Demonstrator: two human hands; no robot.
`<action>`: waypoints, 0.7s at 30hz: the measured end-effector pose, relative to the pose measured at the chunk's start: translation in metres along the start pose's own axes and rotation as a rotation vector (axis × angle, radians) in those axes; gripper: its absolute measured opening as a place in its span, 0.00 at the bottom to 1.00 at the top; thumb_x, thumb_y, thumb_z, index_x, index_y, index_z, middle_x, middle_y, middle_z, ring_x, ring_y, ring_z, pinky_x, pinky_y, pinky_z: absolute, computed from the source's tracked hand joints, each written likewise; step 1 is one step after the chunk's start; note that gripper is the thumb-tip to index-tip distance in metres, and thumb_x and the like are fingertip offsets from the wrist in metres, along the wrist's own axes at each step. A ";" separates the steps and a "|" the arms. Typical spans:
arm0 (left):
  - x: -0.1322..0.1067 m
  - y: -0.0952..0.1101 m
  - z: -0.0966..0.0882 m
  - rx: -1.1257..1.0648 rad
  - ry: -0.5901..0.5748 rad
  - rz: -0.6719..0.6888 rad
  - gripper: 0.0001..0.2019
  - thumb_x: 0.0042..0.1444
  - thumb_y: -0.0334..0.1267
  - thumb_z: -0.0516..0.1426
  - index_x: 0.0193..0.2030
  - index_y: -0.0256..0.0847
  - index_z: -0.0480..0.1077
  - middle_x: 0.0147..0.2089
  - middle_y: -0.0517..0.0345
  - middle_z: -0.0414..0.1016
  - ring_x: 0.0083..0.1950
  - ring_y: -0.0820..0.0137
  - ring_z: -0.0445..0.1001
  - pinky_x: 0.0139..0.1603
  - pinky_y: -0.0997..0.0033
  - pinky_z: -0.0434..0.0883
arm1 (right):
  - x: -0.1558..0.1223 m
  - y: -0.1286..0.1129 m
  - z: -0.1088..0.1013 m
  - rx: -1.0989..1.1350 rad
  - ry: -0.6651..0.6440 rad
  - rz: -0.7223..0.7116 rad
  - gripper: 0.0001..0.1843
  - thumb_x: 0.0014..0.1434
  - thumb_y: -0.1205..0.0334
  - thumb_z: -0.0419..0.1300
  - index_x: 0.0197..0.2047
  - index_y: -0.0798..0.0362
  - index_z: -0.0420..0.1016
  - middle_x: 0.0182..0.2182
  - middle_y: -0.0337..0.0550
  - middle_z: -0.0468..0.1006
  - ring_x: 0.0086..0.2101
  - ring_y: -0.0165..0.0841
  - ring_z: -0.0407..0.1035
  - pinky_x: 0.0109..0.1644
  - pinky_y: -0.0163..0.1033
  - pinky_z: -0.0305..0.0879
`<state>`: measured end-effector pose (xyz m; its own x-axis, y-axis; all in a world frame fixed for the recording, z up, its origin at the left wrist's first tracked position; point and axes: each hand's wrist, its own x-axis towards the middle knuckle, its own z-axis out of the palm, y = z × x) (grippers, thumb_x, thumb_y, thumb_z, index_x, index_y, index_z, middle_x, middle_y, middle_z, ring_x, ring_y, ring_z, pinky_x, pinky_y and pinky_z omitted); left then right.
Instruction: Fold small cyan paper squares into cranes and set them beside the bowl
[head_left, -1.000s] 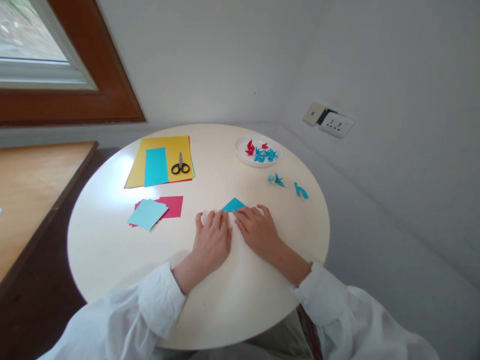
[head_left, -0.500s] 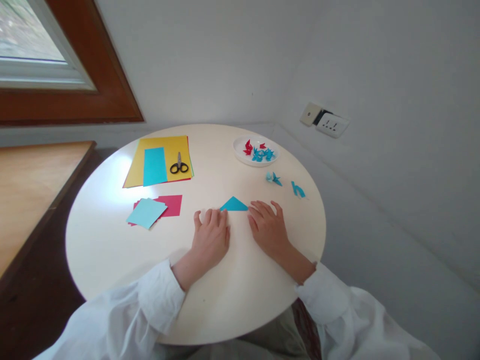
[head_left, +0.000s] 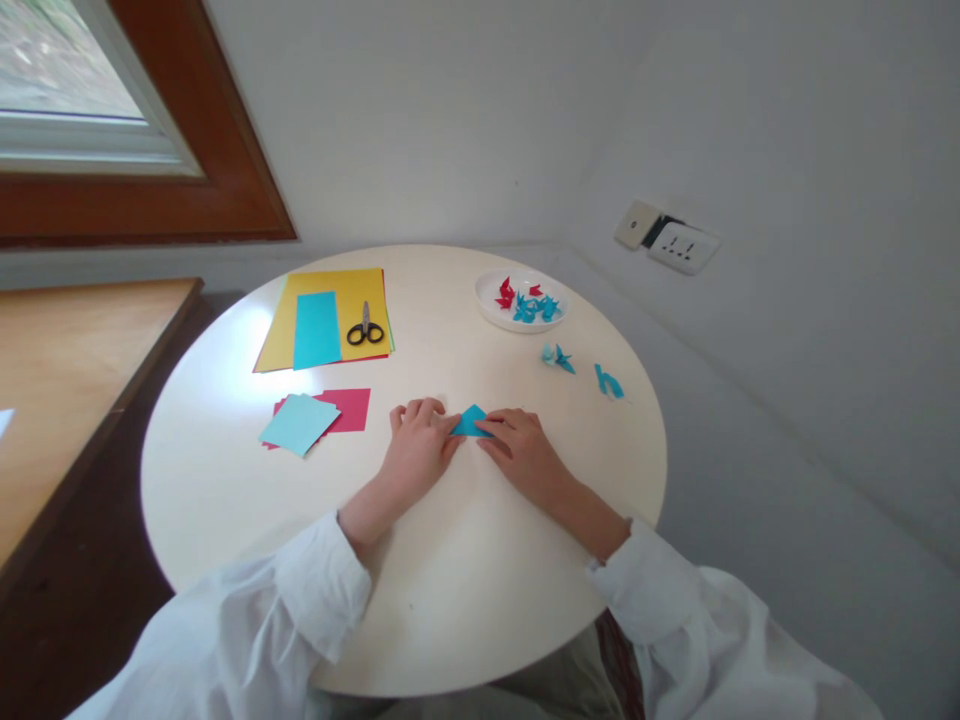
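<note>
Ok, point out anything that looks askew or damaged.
The wall socket looks badly fitted: a dark gap shows between it and the beige plate. On the table, the pale square lies crooked over the pink paper. The visible part of the blue triangle shows no damage.

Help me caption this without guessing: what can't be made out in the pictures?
Head view:
Blue paper: its side corners, hidden by the left hand and right hand.
How many layers lie under the yellow sheet: covered by it.
Folded pieces in the white dish: small and overlapping, so their exact number is unclear.
Window: cut off by the left and top edges.
</note>
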<state>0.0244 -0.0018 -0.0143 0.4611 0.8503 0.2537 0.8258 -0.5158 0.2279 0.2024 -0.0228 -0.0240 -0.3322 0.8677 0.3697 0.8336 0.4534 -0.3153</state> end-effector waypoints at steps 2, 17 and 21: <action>0.003 -0.003 0.000 -0.038 -0.014 0.003 0.11 0.57 0.40 0.52 0.44 0.46 0.72 0.44 0.51 0.68 0.46 0.61 0.64 0.46 0.59 0.58 | 0.004 0.001 0.000 0.018 0.008 0.008 0.09 0.58 0.65 0.56 0.42 0.53 0.74 0.42 0.47 0.76 0.43 0.36 0.69 0.47 0.44 0.61; 0.010 -0.012 0.002 -0.121 -0.068 0.100 0.13 0.59 0.41 0.50 0.42 0.42 0.74 0.38 0.53 0.70 0.43 0.64 0.66 0.44 0.62 0.59 | 0.015 0.008 0.000 0.049 -0.030 -0.060 0.09 0.55 0.63 0.59 0.41 0.53 0.75 0.41 0.48 0.76 0.41 0.38 0.69 0.45 0.45 0.65; 0.010 -0.011 0.004 -0.116 -0.061 0.113 0.13 0.60 0.40 0.49 0.40 0.40 0.74 0.37 0.52 0.70 0.41 0.65 0.65 0.43 0.63 0.60 | 0.018 0.008 -0.001 0.087 -0.042 -0.050 0.08 0.55 0.65 0.59 0.39 0.52 0.76 0.40 0.47 0.76 0.41 0.37 0.68 0.46 0.45 0.65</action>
<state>0.0212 0.0127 -0.0177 0.5703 0.7893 0.2274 0.7266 -0.6139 0.3087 0.2039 -0.0040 -0.0192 -0.3924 0.8504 0.3505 0.7748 0.5110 -0.3722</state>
